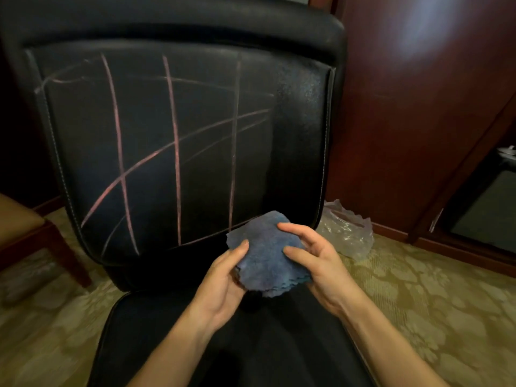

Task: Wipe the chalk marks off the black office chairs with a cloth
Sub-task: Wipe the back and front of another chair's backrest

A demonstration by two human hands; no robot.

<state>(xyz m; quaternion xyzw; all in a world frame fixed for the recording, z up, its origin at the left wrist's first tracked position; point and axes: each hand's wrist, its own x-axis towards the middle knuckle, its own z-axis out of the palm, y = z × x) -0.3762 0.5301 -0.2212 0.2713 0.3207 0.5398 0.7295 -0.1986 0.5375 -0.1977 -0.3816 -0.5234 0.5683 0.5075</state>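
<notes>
A black office chair (pixel 293 141) faces me, its backrest filling the upper middle of the head view. Pink chalk marks (pixel 176 152) cross the backrest as three upright lines and several slanting ones. Its black seat (pixel 173 336) lies below, under my forearms. A folded blue-grey cloth (pixel 266 255) is held above the seat, in front of the backrest's lower right corner. My left hand (pixel 223 286) grips its left edge, thumb on top. My right hand (pixel 312 261) holds the right side, thumb and forefinger pressing the top.
A crumpled clear plastic bag (pixel 349 233) lies on the patterned carpet (pixel 418 303) right of the chair. Dark red wooden cabinets (pixel 418 107) stand behind at right. A wooden chair with a tan seat (pixel 25 227) stands at the left edge.
</notes>
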